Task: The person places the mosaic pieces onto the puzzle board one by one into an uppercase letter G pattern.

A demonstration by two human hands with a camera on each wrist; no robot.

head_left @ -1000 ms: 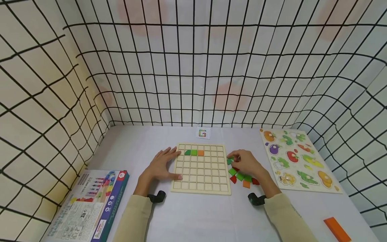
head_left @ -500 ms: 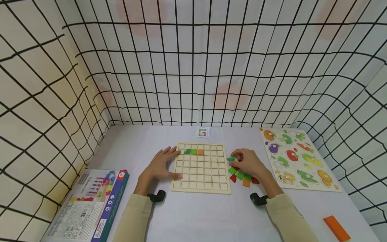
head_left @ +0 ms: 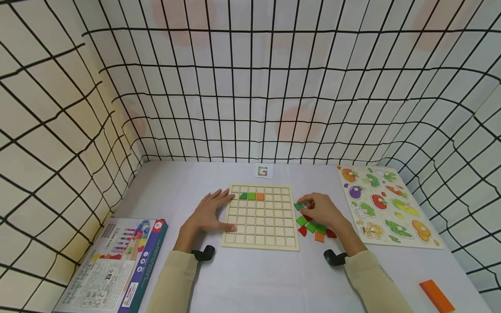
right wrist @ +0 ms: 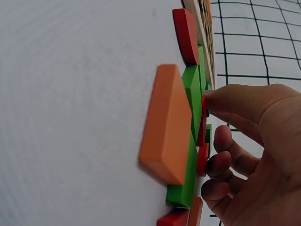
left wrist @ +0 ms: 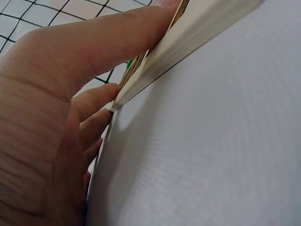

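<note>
A wooden grid board lies on the table, with a dark green rounded tile, a light green square tile and an orange square tile in one upper row. My left hand rests at its left edge, fingers spread, thumb on the frame; in the left wrist view the thumb lies over the board's edge. Beside the right edge, my right hand pinches a dark green tile between thumb and fingertips. Its other fingers curl loosely above the loose tiles. The right wrist view largely hides that tile.
Loose green, red and orange tiles, among them an orange block, lie below my right hand. A pattern card sits behind the board. A vegetable puzzle is at right, an orange bar nearer. A box lies left.
The dark green tile has turned slightly within my right fingertips, while that hand stays beside the board. My left hand holds its place on the board's edge.
</note>
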